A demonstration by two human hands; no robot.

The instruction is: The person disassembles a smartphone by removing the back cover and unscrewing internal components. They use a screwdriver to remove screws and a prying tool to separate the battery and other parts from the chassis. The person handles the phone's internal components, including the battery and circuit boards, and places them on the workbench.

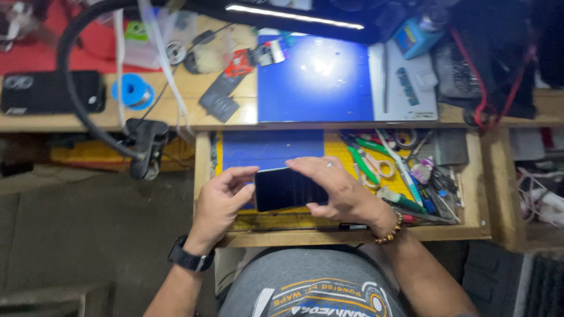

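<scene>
A long wooden workbench [176,114] runs across the top of the view. A bright strip lamp [294,16] hangs over the bench and shines a white spot on the blue mat [317,82] lying on it. A black bendy lamp arm [76,88] is clamped to the bench's front edge. Below the bench an open wooden drawer [479,182] sticks out. Left of the drawer lies a grey, dusty floor [88,235].

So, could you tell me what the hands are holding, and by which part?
A dark smartphone: the left hand grips its left end, the right hand its right end.
</scene>
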